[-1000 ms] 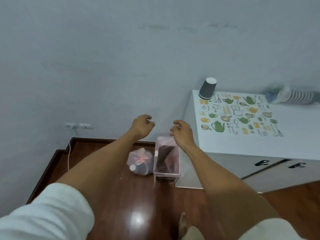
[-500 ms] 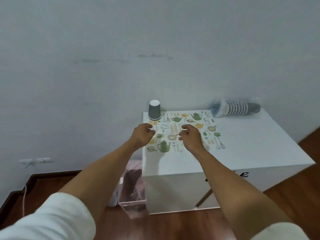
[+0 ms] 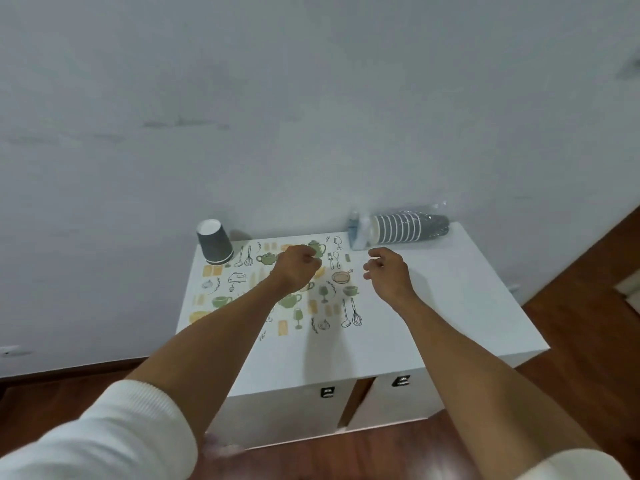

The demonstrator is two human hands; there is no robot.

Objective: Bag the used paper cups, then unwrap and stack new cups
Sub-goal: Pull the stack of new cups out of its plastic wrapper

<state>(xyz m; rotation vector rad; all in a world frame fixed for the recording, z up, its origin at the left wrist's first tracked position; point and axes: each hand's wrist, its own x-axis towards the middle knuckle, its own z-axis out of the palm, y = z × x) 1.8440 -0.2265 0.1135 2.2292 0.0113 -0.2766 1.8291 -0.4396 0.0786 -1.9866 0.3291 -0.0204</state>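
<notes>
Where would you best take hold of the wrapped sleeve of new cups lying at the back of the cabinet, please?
Probably around the ribbed middle of the wrapped sleeve of cups, from above and in front: it lies on its side along the wall, close to the right hand.

A home room: white drawer cabinet (image 3: pixel 398 344), wooden floor (image 3: pixel 571 320), plain white wall (image 3: pixel 311 98).
</notes>
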